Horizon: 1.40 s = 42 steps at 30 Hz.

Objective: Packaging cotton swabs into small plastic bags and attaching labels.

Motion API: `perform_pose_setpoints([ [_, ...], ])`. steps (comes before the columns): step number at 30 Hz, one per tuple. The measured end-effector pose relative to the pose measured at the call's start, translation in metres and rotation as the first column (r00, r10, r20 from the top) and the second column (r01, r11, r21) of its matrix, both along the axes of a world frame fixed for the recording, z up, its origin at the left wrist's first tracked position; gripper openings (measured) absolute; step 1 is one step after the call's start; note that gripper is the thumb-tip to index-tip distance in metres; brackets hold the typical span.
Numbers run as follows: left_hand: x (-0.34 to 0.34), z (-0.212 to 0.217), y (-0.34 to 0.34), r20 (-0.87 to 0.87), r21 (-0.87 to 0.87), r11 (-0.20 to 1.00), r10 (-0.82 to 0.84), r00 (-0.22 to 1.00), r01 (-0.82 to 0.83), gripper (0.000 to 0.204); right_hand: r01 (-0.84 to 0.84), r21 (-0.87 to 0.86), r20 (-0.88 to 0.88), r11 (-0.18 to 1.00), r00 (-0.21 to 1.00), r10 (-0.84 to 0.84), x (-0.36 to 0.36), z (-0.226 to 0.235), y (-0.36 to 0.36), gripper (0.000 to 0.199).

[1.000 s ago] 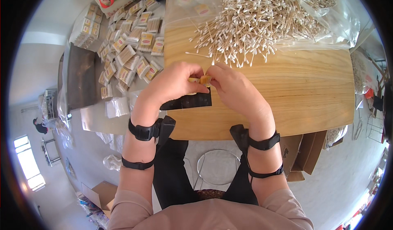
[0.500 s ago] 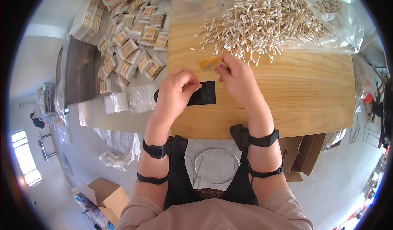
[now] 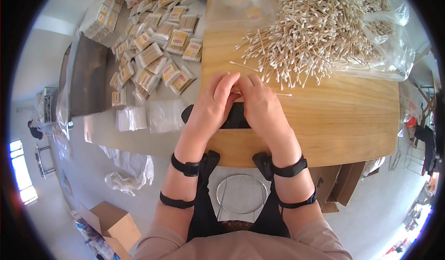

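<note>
My left hand (image 3: 217,97) and my right hand (image 3: 260,101) meet over the wooden table, fingers curled together and closed. A small tan-yellow bit shows between the fingertips, but most of what they hold is hidden. Beyond the right hand's knuckles a single cotton swab (image 3: 283,94) sticks out; whether it is held or lies on the table I cannot tell. Below the hands sits a flat black rectangular pad (image 3: 235,116), partly covered by them. A large heap of loose cotton swabs (image 3: 320,33) lies just beyond, with one stray swab (image 3: 244,66) at its left.
Many filled swab packets (image 3: 155,51) are piled on the grey surface at the left. Nearer lie clear plastic bags (image 3: 166,115). Plastic sheeting (image 3: 394,51) edges the heap. A round stool (image 3: 242,194) and an opened cardboard box (image 3: 113,223) are on the floor.
My right hand, which held a yellow printed piece, has come left and down to meet the left hand. That piece is now mostly hidden. The view has shifted slightly.
</note>
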<state>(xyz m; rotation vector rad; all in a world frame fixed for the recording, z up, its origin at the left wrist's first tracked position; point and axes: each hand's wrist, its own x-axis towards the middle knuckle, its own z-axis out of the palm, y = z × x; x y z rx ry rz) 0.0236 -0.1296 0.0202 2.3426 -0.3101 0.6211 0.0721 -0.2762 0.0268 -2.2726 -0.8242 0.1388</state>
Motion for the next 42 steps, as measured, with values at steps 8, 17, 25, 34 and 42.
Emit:
perform_pose_setpoints([
  [8, 0.000, -0.015, 0.004, -0.111, -0.163, 0.973, 0.144, 0.983, -0.161, 0.078, -0.001, 0.069, -0.055, 0.998, 0.998, 0.004, 0.005, -0.006, -0.004, 0.016],
  [17, -0.003, -0.023, -0.008, -0.320, -0.613, 0.780, -0.104, 0.942, -0.122, 0.068, -0.034, -0.039, 0.036, 0.999, 0.999, 0.035, 0.002, 0.007, -0.005, 0.016],
  [25, -0.002, -0.024, -0.010, -0.297, -0.532, 0.840, -0.069, 0.953, -0.105, 0.073, -0.030, -0.115, 0.055, 0.993, 0.998, 0.036, -0.001, 0.013, -0.004, 0.023],
  [34, 0.000, -0.019, -0.015, -0.160, -0.381, 0.922, 0.003, 0.987, -0.065, 0.078, -0.010, -0.062, 0.052, 0.998, 0.999, 0.013, -0.003, 0.012, 0.001, 0.029],
  [42, 0.001, -0.021, -0.006, -0.192, -0.478, 0.869, 0.038, 0.981, -0.127, 0.069, -0.023, -0.089, 0.075, 0.996, 0.997, 0.029, 0.000, 0.002, 0.001, 0.031],
])
